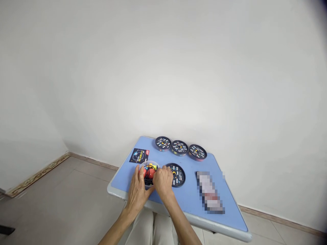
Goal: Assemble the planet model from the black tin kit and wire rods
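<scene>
left grip (136, 189) around clear tub (146, 162) of balls (151, 173); right grip (163, 178) at its edge; black lid (179, 175) nearby

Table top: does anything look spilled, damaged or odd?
The pixelated patch on the right of the table looks odd: coarse blocks hide what lies there. Otherwise nothing stands out: no spill or damage shows, and the lid lies beside the open tub, partly hidden by the right hand.

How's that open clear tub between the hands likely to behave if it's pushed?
The tub looks low and wide, so it would probably slide rather than tip. The red pieces look round and might roll inside. Uncovered, it could spill if tilted.
</scene>
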Available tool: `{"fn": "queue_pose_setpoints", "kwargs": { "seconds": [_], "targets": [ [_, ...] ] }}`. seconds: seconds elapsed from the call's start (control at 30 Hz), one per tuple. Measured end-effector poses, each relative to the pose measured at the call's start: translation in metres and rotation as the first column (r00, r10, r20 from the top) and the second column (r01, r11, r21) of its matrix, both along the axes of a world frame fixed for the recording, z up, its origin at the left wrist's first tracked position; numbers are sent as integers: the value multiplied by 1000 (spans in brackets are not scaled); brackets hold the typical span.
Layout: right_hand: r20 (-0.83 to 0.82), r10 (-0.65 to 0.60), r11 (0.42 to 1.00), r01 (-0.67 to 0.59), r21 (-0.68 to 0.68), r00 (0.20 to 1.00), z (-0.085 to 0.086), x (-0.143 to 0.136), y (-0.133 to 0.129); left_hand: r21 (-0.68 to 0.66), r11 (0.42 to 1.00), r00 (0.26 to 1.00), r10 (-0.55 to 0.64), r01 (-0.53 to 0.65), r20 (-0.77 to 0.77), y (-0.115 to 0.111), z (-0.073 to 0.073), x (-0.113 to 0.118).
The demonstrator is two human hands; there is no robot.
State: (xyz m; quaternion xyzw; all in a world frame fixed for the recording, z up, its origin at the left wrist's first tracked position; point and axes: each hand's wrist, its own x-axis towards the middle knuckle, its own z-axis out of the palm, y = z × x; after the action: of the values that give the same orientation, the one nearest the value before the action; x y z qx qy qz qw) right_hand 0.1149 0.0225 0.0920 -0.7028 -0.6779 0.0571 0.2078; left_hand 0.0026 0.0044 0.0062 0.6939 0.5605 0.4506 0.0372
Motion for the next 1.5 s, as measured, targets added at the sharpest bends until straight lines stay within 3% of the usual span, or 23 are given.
{"fn": "queue_pose_setpoints", "kwargs": {
  "seconds": [0.1, 0.2, 0.33, 0.5, 0.83, 0.97, 1.2, 1.37, 1.5],
  "targets": [
    [-186, -6, 1000, 9, 15, 983, -1, 13, 2, -37, 999, 1000, -23, 22, -9, 0, 3, 1],
    [-430, 18, 1000, -13, 14, 902, -3, 33, 8, -79, 997, 1000, -25, 24, -13, -1, 3, 3],
    [-733, 47, 995, -93, -22, 679, -8, 54, 13, -113, 994, 1000, 0, -2, -10, -2, 2, 3],
    [-915, 6, 989, -136, -54, 404, -11, 61, 9, -141, 990, 1000, 27, -28, -4, -1, 2, -2],
    [-996, -91, 979, -182, -94, 26, -7, 63, -5, -102, 994, 998, -19, 26, 62, -4, -6, -8],
    [-992, -90, 990, -116, -79, -89, -1, 78, -7, -92, 996, 998, -18, 23, 58, -5, -3, -7],
    [-982, -67, 997, 22, -72, -179, 0, 121, -3, -43, 999, 998, 10, -8, 60, -3, -5, -7],
    [-964, -114, 993, -42, -107, -239, -7, 125, -5, 16, 1000, 998, 22, -24, 65, -3, -5, -6],
    [-954, -125, 989, -111, -98, -274, -8, 118, -8, 107, 994, 998, 31, -36, 54, -8, 4, -6]
  ]
}}
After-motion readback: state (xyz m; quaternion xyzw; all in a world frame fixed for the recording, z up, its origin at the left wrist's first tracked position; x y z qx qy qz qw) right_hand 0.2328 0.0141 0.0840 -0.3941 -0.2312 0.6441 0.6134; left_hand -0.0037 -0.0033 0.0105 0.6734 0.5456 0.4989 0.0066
